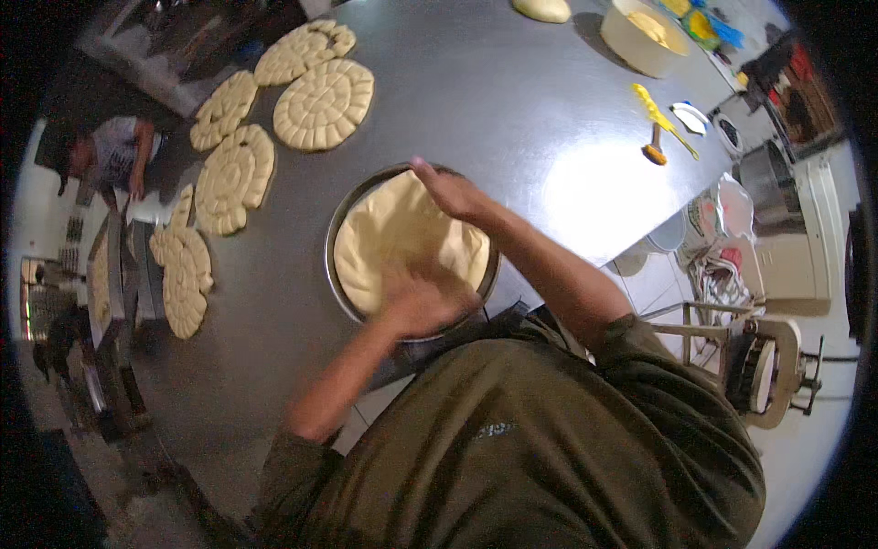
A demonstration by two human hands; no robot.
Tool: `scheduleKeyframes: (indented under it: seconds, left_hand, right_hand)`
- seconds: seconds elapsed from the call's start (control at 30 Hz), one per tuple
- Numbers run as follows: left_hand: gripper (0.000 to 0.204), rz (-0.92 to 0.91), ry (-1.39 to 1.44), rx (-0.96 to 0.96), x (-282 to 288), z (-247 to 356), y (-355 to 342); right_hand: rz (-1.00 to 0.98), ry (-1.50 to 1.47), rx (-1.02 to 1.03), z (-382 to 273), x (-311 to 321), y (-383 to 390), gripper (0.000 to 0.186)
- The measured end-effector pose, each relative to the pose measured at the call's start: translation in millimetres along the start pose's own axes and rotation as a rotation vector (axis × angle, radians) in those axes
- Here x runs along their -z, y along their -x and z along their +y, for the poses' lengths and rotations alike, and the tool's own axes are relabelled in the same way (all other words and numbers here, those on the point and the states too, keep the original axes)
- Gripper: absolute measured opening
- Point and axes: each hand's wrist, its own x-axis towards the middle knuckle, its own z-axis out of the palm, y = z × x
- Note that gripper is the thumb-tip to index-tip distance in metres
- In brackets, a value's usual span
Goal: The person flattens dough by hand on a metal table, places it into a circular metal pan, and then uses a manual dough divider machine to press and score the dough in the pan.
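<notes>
A round metal pan (335, 291) sits at the table's near edge, lined with a sheet of pale yellow dough (361, 242) that has soft folds around its side. Over the near part of the dough is my left hand (425, 300), smeared by motion, so its fingers cannot be made out. My right hand (450, 192) is at the far right of the pan, seen edge-on above the dough, fingers stretched out and holding nothing. Whether it touches the dough cannot be told.
Several flat, scored dough pieces (323, 104) lie along the left of the metal table (448, 91). At the far right stand a cream tub (640, 50), a dough ball (541, 9) and a yellow-smeared brush (654, 154). Another person (114, 156) is beyond the left edge.
</notes>
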Motion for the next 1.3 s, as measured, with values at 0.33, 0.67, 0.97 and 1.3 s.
scheduleKeyframes:
  seconds: [0.33,0.67,0.97,1.3]
  left_hand:
    - [0.086,0.312,0.013,-0.063,-44.4,36.0,-9.0]
    - [0.101,0.058,0.110,0.068,-34.3,41.3,-3.5]
    - [0.051,0.116,0.247,-0.044,22.3,-53.5,-17.5]
    - [0.068,0.660,-0.181,0.054,45.6,-96.4,-57.2]
  right_hand:
    - [-0.527,1.176,0.188,-97.8,-73.1,-27.6,0.068]
    - [-0.453,1.137,0.167,-49.3,-124.9,-20.2,0.095]
    - [-0.064,1.082,0.250,-8.5,-67.4,-13.1,0.080]
    - [0.407,0.717,0.062,40.0,-59.6,33.0,0.077]
